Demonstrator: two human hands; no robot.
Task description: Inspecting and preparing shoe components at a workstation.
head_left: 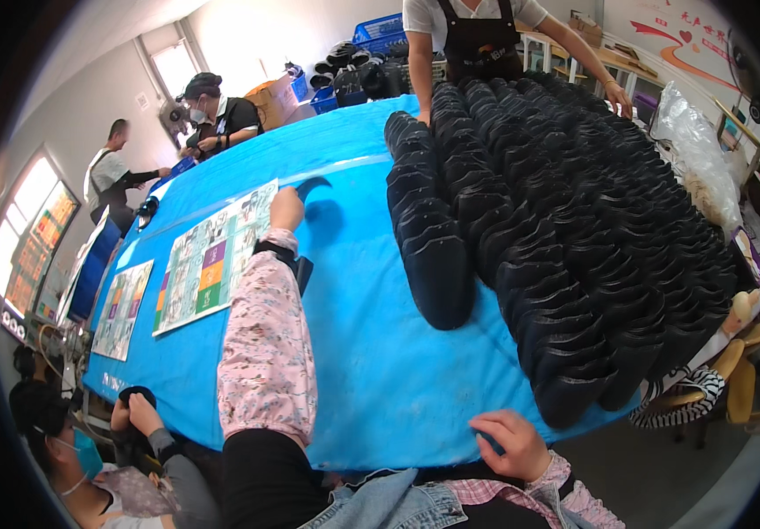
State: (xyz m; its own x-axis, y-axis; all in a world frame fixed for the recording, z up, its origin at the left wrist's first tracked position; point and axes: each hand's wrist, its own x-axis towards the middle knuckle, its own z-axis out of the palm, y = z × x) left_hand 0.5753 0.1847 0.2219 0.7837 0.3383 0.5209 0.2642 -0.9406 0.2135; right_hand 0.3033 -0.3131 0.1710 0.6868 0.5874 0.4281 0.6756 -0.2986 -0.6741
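My left arm, in a pink flowered sleeve, reaches far over the blue-covered table (371,379). My left hand (287,210) is closed on a dark, curved, shoe-upper-like piece (315,186), held above the cloth with its shadow below. Another dark object (304,271) shows partly behind my left wrist. At the near table edge, my right hand (514,447) has loosely bent fingers, thumb apart, and nothing visible in it. To the right lie long overlapping rows of black shoe-shaped pieces (574,256), with one shorter row (433,238) nearest my left hand.
Two printed picture sheets (199,264) (122,309) lie on the left. A person in a dark apron (481,40) stands behind the rows, hands at them. Others work at the far left and near left (137,414). Clear plastic (697,150) and stools (741,379) are at right.
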